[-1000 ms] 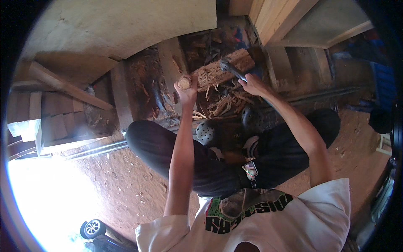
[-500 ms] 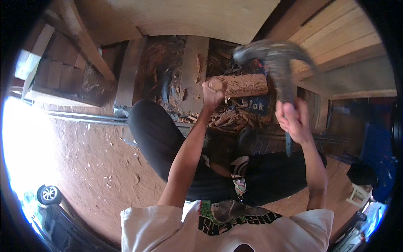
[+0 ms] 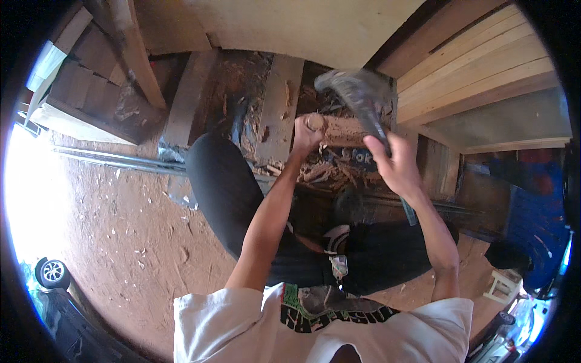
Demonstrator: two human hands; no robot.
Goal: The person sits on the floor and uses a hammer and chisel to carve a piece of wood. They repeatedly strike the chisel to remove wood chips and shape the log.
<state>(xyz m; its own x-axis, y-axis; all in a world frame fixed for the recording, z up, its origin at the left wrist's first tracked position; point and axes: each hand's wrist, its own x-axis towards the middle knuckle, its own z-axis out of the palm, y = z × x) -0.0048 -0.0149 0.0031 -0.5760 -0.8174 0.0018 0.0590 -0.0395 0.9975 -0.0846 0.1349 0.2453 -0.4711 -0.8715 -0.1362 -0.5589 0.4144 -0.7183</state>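
Observation:
My left hand (image 3: 307,140) is closed round an upright tool with a round wooden handle (image 3: 315,121); its lower end is hidden. It stands at the left end of a short, rough-carved wood block (image 3: 346,129). My right hand (image 3: 394,162) grips a claw hammer (image 3: 357,100) by its shaft. The dark hammer head, a little blurred, hangs above and beyond the block and covers part of it. The butt of the hammer's handle points back toward my right knee.
Wood chips (image 3: 318,170) lie round the block, between my legs. Planks (image 3: 281,100) run under the work. A pale wooden panel (image 3: 290,30) rises ahead, and stacked boards (image 3: 478,66) stand at the right. A dark car (image 3: 57,311) is at the lower left, a white stool (image 3: 502,285) at the right.
The hammer has swung left and tilted, its head now over the block near my left hand. My right hand has moved left with it. The left hand keeps its hold on the tool.

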